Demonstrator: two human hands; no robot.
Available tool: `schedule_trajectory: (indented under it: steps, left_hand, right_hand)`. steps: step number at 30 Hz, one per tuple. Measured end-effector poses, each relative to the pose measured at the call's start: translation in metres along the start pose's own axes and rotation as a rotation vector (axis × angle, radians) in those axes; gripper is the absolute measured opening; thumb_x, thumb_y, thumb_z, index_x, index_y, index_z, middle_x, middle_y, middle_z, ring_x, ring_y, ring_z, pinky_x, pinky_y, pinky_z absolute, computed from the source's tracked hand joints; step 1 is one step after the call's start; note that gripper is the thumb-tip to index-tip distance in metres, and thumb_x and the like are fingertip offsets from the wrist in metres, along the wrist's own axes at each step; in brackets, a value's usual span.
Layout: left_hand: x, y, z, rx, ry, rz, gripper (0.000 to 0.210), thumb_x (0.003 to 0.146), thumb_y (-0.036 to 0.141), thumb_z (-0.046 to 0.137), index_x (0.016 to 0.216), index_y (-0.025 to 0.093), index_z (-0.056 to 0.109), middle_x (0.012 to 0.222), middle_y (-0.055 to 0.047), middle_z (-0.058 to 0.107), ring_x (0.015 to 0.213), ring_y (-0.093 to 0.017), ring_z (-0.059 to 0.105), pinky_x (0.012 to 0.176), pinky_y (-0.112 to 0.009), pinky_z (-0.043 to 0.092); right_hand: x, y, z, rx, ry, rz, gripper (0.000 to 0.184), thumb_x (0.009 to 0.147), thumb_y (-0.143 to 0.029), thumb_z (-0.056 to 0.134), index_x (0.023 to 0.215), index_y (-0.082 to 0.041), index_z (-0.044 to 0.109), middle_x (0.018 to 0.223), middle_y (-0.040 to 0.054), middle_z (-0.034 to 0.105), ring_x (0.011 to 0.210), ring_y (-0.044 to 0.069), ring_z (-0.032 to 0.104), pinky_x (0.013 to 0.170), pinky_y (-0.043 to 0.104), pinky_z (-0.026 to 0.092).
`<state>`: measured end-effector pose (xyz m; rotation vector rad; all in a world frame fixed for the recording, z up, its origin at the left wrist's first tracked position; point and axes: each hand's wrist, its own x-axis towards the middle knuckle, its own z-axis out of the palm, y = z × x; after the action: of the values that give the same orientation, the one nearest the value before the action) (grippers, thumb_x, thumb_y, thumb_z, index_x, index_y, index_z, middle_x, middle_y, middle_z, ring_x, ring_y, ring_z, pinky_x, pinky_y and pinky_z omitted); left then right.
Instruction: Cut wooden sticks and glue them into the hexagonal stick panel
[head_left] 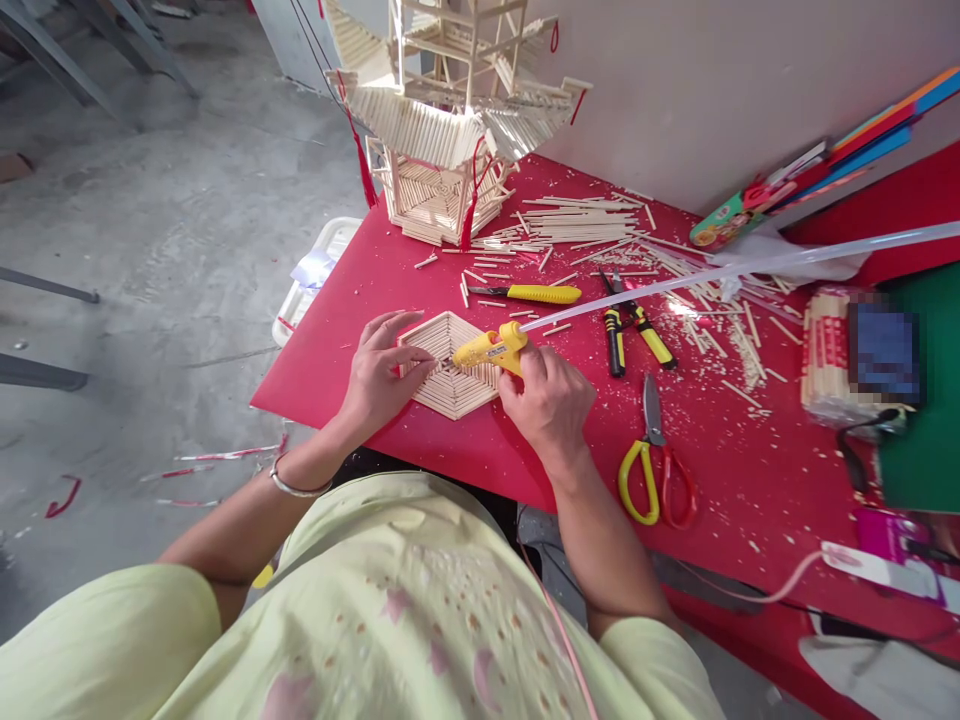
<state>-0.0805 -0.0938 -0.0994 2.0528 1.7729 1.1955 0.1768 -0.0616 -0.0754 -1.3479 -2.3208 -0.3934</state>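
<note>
A flat hexagon of thin wooden sticks, laid in nested rings, rests near the table's front edge. My right hand is closed round a yellow hot glue gun, its nozzle over the hexagon's middle. From the back of the gun a long, clear glue stick runs out to the right. My left hand lies over the hexagon's left side, thumb and forefinger pinched together close to the nozzle. Whatever is between those fingertips is too small to make out.
A stick pagoda with red tassels stands at the back. On the red table lie loose sticks, a yellow utility knife, pliers and scissors. Bundled sticks sit at right, near a power strip.
</note>
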Motion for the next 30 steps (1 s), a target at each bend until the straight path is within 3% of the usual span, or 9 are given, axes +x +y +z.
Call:
schedule_trajectory:
  steps: [8, 14, 30]
  left_hand:
    - [-0.025, 0.008, -0.005, -0.049, 0.044, -0.123, 0.006, 0.093, 0.029, 0.075, 0.089, 0.027, 0.079, 0.144, -0.005, 0.068, 0.132, -0.027, 0.06, 0.109, -0.052, 0.054]
    - [-0.016, 0.008, -0.002, -0.098, 0.051, -0.172, 0.007, 0.092, 0.03, 0.074, 0.089, 0.028, 0.08, 0.142, -0.004, 0.069, 0.132, -0.027, 0.059, 0.105, -0.047, 0.057]
    - [-0.002, 0.007, 0.007, -0.004, 0.052, -0.046, 0.01, 0.093, 0.028, 0.073, 0.085, 0.027, 0.079, 0.143, -0.005, 0.069, 0.137, -0.03, 0.056, 0.111, -0.054, 0.052]
  right_hand:
    - [0.0, 0.0, 0.0, 0.014, 0.003, 0.011, 0.027, 0.096, -0.023, 0.057, 0.119, -0.014, 0.069, 0.086, 0.0071, 0.068, 0.077, 0.021, 0.061, 0.069, 0.034, 0.045]
    - [0.0, -0.001, 0.0, -0.028, 0.037, -0.009, 0.026, 0.097, -0.023, 0.057, 0.118, -0.014, 0.069, 0.085, 0.0064, 0.069, 0.075, 0.02, 0.061, 0.069, 0.033, 0.045]
    - [-0.001, 0.0, 0.002, -0.001, 0.031, -0.007, 0.026, 0.097, -0.021, 0.056, 0.119, -0.014, 0.068, 0.086, 0.007, 0.07, 0.077, 0.021, 0.062, 0.07, 0.034, 0.046]
